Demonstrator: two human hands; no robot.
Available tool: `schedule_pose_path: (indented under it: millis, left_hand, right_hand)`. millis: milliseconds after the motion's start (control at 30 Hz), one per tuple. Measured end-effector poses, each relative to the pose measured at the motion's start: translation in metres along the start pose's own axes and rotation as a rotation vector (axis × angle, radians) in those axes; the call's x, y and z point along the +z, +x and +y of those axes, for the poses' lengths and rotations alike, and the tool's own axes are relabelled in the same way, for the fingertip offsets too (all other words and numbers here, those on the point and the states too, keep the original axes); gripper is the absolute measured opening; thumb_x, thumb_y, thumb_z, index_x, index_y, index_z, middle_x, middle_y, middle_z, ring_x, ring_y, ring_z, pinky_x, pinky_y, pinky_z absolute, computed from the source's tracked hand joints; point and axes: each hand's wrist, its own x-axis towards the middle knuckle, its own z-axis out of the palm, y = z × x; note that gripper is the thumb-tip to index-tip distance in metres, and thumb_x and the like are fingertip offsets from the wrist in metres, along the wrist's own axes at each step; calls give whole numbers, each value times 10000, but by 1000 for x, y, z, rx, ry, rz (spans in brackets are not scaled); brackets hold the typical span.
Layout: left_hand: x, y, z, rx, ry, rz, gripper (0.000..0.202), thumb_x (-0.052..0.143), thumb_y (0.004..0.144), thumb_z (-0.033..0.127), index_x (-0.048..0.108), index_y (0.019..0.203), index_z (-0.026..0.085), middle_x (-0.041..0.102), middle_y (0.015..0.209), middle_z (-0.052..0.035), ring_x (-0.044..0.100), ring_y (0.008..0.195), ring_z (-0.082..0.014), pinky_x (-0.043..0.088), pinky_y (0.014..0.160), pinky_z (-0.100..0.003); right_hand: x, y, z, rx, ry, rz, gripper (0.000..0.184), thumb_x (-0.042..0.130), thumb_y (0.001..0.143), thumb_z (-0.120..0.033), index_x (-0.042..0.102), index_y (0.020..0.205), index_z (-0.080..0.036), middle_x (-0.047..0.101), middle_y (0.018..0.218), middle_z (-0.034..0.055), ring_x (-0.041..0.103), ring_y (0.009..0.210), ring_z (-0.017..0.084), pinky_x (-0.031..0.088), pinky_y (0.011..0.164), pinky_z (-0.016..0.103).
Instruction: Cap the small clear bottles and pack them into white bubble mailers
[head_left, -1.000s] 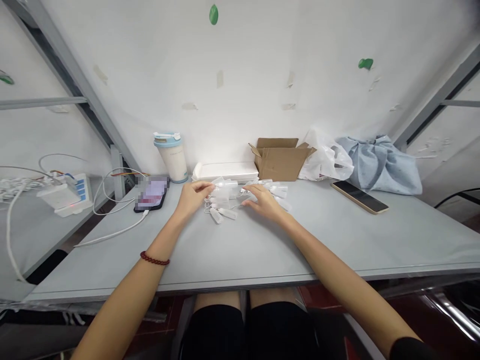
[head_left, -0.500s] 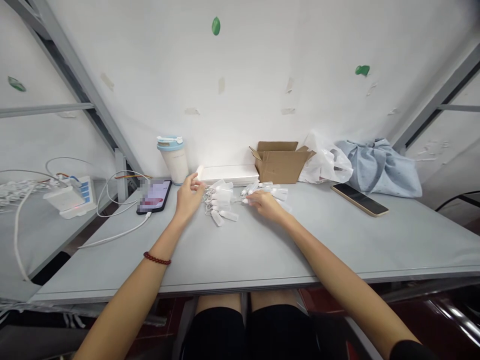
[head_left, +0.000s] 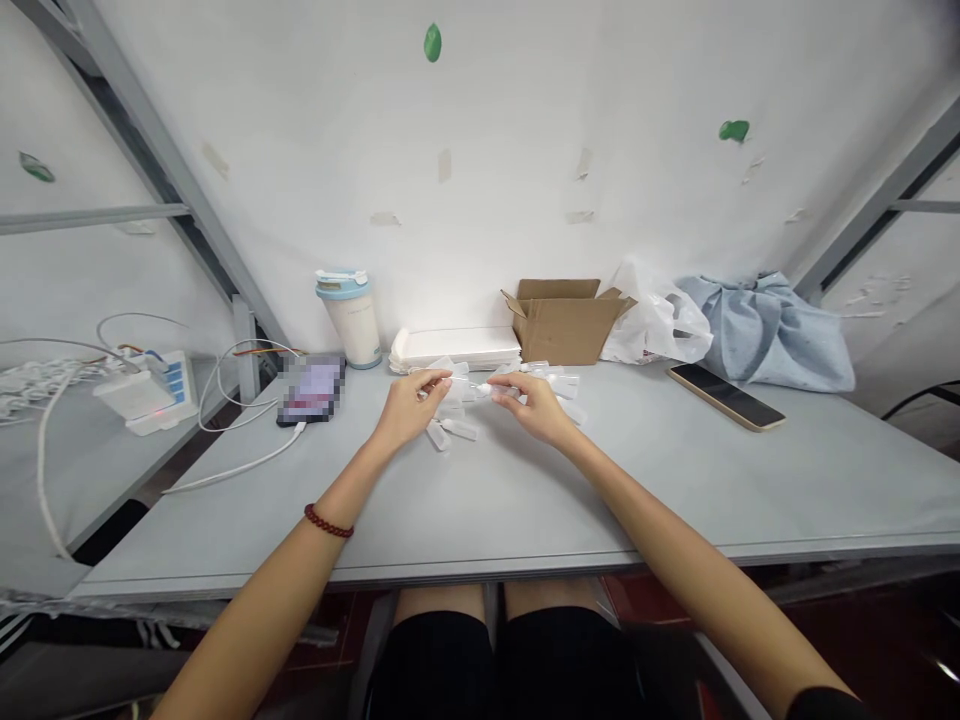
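My left hand [head_left: 411, 403] is closed in a pinch over the left pile of small translucent white plastic pieces [head_left: 459, 430]. What its fingertips hold is too small to make out. My right hand [head_left: 529, 405] pinches the white knobbed end of one small plastic piece [head_left: 484, 389], close to the left fingertips. A thin pale strand seems to run between the two pinches. Behind and beside my right hand lies another pile of the same pieces [head_left: 562, 381], partly hidden by the hand.
Behind the piles stand a stack of flat white trays [head_left: 457, 345], an open cardboard box [head_left: 566, 330] and a white plastic bag [head_left: 652, 320]. A blue cloth bundle [head_left: 772, 335] and a phone [head_left: 727, 398] lie right; a lidded cup [head_left: 354, 325], charging phone [head_left: 311, 390] and power strip [head_left: 161, 390] left.
My left hand has moved right from beside the white trays onto the left pile and closed to a pinch. My right hand has drawn slightly up, pinching a white piece.
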Motion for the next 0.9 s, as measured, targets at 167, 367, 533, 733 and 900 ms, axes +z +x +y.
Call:
schedule_pose_path:
  millis: [167, 367, 533, 733, 900]
  left_hand:
    - [0, -3, 8, 61, 8, -44, 281, 486, 815, 360, 672, 872, 157, 675, 844, -53, 572, 759, -154, 409, 620, -242]
    - [3, -4, 10, 42, -2, -76, 264, 494, 808, 364, 655, 805, 155, 670, 783, -46, 567, 732, -155, 412, 624, -247]
    - [2, -1, 11, -68, -119, -74, 273, 532, 774, 405, 622, 755, 149, 650, 732, -37, 547, 638, -132, 415, 568, -234]
    - [-3, -1, 22, -169, -221, -173, 275, 571, 739, 420, 611, 686, 154, 576, 596, 5, 457, 507, -87, 370, 476, -205]
    - [-3, -3, 27, -172, -232, -225, 303, 572, 730, 448, 618, 683, 152, 551, 570, 11, 436, 497, -84, 359, 470, -204]
  right_hand:
    - [2, -1, 0, -18, 1, -14, 211, 541, 811, -245, 658, 978, -192, 683, 992, 62, 606, 892, 181, 441, 693, 281]
    - [1, -1, -4, 37, 20, 19, 235, 510, 833, -292, 652, 980, -175, 690, 967, 64, 599, 805, 162, 422, 659, 266]
    - [-1, -1, -9, 123, 128, 32, 304, 457, 858, -406, 632, 910, -162, 648, 686, 14, 490, 543, 102, 370, 530, 226]
    - [-4, -2, -15, 200, 228, -3, 309, 516, 809, -470, 586, 814, -170, 602, 634, -11, 411, 481, 78, 341, 486, 214]
    - [-3, -3, -17, 211, 257, -35, 334, 517, 797, -499, 580, 767, -172, 609, 632, -7, 408, 477, 77, 336, 477, 213]
